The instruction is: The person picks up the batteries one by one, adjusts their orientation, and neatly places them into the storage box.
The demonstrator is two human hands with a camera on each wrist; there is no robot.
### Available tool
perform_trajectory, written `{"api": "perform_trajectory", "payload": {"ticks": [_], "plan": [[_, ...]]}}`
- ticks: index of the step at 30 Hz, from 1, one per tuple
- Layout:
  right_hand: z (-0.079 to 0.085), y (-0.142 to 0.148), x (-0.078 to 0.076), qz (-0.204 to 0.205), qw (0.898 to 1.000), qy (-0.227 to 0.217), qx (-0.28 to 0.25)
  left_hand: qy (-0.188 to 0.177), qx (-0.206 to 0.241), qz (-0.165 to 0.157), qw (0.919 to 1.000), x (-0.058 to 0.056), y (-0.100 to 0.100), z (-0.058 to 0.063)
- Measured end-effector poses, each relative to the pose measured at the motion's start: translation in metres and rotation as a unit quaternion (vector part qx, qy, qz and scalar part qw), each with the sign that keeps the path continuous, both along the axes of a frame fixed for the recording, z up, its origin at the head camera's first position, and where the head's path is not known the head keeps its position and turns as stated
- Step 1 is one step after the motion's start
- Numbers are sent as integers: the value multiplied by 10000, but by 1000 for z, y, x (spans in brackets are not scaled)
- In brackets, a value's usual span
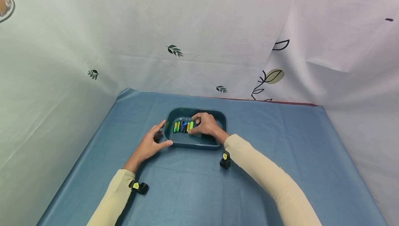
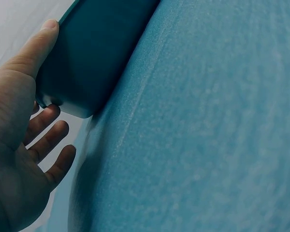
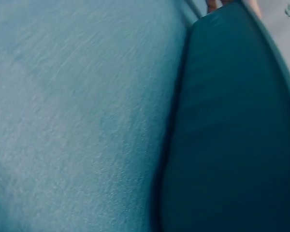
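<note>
A dark teal tray (image 1: pixel 199 146) with raised walls stands on the blue cloth. Inside it several small batteries (image 1: pixel 178 127), green, blue and yellow, lie side by side in a row. My left hand (image 1: pixel 150 144) spans the tray's near left corner, thumb along the rim and fingers fairly straight; in the left wrist view its lower fingers (image 2: pixel 49 140) hang free below the handle end. Reaching over the near right wall, my right hand (image 1: pixel 206 124) pinches a yellow-green battery (image 1: pixel 191 125) at the row's right end between thumb and fingers. The right wrist view shows the tray's outer wall (image 3: pixel 227 125), hiding this hand.
Blue cloth (image 1: pixel 187 184) covers the table around the tray. Behind it hangs a pale sheet (image 1: pixel 199 70) printed with leaves, and similar sheeting closes off both sides. Small black cameras are strapped at both wrists.
</note>
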State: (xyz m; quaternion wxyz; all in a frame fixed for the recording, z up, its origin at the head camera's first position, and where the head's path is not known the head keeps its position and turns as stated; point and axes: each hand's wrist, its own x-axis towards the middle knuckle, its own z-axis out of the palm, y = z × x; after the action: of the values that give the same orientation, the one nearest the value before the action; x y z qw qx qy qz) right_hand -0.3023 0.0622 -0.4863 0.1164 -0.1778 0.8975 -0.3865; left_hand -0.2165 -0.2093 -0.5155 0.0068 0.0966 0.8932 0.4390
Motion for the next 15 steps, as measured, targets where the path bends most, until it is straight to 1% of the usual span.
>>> {"api": "perform_trajectory", "payload": {"ticks": [4, 7, 11, 15], "plan": [[7, 5, 3, -53, 9998, 97, -169, -1, -44, -18, 10000, 0, 0, -1], [16, 14, 7, -119, 9991, 126, -391, 26, -50, -46, 10000, -1, 0, -1], [30, 30, 15, -140, 9976, 263, -619, 60, -14, -80, 9999, -1, 0, -1], [43, 51, 25, -149, 9960, 513, -710, 41, 25, -85, 10000, 1, -1, -1]]}}
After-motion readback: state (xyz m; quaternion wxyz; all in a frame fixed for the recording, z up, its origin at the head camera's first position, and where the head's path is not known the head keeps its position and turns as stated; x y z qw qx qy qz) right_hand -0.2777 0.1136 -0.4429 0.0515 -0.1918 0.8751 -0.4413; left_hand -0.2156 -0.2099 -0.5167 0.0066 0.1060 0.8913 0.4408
